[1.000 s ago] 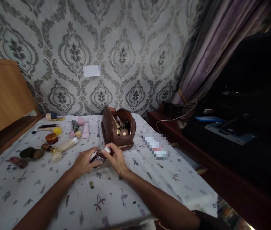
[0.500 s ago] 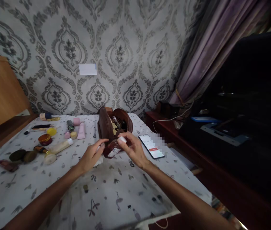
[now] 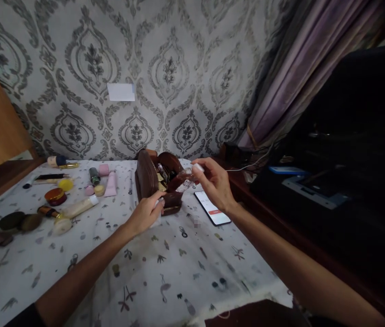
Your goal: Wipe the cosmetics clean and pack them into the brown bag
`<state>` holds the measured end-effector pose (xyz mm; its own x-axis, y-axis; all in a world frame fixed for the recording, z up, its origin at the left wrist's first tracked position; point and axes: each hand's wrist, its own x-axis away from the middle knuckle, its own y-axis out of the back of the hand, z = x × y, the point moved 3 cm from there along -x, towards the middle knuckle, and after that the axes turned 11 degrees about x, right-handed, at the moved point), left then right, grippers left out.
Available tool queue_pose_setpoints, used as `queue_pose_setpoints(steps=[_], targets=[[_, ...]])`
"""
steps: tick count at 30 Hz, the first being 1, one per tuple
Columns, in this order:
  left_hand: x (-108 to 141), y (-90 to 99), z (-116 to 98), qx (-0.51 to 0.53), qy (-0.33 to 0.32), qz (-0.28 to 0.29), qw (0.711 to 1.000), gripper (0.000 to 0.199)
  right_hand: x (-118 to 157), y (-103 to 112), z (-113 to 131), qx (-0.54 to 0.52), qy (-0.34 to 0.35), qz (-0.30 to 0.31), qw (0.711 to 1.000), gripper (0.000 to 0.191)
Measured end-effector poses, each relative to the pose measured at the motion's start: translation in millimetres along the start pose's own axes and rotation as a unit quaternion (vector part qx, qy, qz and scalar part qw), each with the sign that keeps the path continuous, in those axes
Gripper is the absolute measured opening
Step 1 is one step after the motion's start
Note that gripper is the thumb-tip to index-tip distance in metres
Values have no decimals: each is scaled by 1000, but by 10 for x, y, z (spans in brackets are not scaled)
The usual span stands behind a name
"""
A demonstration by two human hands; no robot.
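Note:
My right hand (image 3: pixel 214 181) is raised at the bag's right side. Its thumb and fingers close on the white cap of a see-through bottle (image 3: pixel 185 180) with dark reddish contents, which tilts in front of the bag's opening. My left hand (image 3: pixel 148 210) is closed at the front left of the brown bag (image 3: pixel 146 175). Something white and soft, like a crumpled tissue (image 3: pixel 158 220), shows in and under its fingers; most of it is hidden. The bag stands unzipped, with several small items inside.
A lit phone (image 3: pixel 212 209) lies right of the bag. Cosmetics spread over the left side: a pink tube (image 3: pixel 111 184), a cream tube (image 3: pixel 81 206), an amber jar (image 3: pixel 55 196) and brushes (image 3: pixel 32 222). Patterned wallpaper rises behind; a dark red ledge (image 3: pixel 243 190) borders the right.
My right hand has lifted the bottle up and to the right, away from my left hand. My left hand has shifted slightly right, closer to the bag's front. The view has turned a little.

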<state>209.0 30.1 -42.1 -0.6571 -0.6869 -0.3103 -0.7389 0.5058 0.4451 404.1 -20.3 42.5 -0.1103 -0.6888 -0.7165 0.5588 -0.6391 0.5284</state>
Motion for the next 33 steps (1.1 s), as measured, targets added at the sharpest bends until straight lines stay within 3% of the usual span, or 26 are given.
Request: queue_pose_setpoints(steps=[10, 23, 27, 33], targets=[[255, -160, 263, -22, -54, -36, 998, 45, -137, -185, -103, 84, 61, 34, 994, 36], [298, -173, 341, -56, -61, -23, 996, 48, -225, -376, -122, 132, 120, 103, 978, 28], [307, -174, 358, -63, -59, -13, 996, 50, -305, -471, -114, 183, 148, 197, 952, 23], [307, -166, 372, -63, -44, -1, 997, 51, -415, -669, 7, 292, 181, 348, 872, 18]])
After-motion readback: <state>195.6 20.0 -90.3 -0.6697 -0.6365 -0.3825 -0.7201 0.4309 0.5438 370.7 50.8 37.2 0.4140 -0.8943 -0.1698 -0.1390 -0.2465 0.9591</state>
